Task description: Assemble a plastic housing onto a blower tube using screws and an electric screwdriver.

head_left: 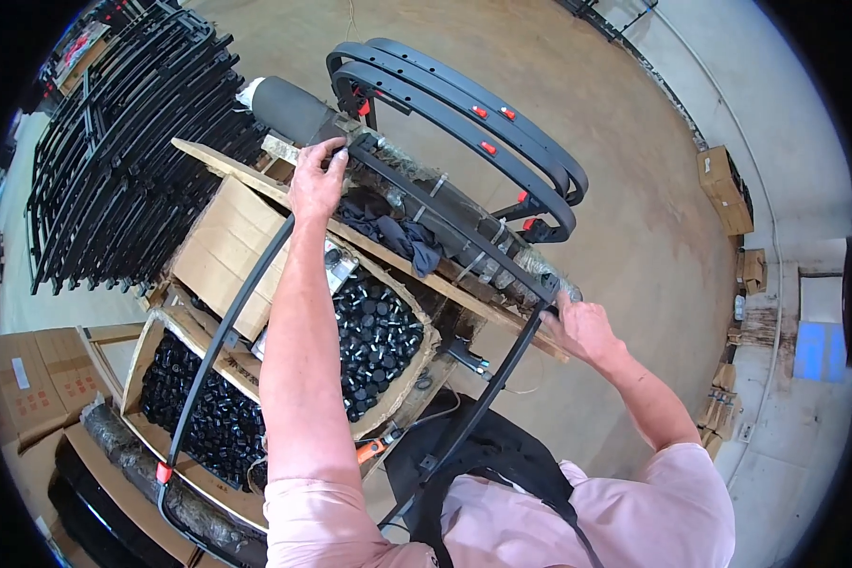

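Note:
A black curved metal frame (pixel 488 398) lies across the work stand, its two side bars running down toward me. My left hand (pixel 314 180) grips the frame's far left corner, close to a grey foam-covered roll (pixel 289 109). My right hand (pixel 582 327) holds the frame's right corner at the end of a wrapped bundle of bars (pixel 464 222). A dark cloth (pixel 393 232) lies on the wooden board (pixel 417 270) beneath the frame.
Two cardboard boxes of several black round caps (pixel 379 341) stand under my left arm. Stacked black curved frames (pixel 123 151) fill the left floor. Black arched rims (pixel 464 114) with red clips stand behind the stand. Cardboard boxes (pixel 724 189) sit by the right wall.

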A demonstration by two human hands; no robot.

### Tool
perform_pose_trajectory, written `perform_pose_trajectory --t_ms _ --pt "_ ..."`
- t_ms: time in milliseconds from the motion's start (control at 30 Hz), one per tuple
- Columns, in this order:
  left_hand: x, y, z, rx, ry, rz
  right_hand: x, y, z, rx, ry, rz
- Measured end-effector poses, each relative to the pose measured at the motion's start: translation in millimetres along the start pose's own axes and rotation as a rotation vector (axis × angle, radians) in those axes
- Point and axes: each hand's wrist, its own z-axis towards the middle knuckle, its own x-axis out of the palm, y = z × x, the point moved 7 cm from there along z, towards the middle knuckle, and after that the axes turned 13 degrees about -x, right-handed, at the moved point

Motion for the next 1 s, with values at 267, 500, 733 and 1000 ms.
perform_pose_trajectory --t_ms 267,500,733,1000 --pt "0.1 3.4 -0.1 -0.131 0.027 -0.082 -15.5 14.9 -7.7 -0.128 -0.091 -0.111" --pt "-4.0 -2.5 -2.7 -0.029 -0.005 -0.015 -11.7 13.8 -2.7 -0.179 0.049 -0.289" --pt "-4.8 1.8 -2.7 -0.087 -0.013 -0.118 -4.8 0.8 2.9 -0.105 0.164 -0.361" --pt "-4.5 1.0 -11.2 -0.065 0.023 -0.005 -9.8 14.1 -0.8 -0.215 0.012 -0.322"
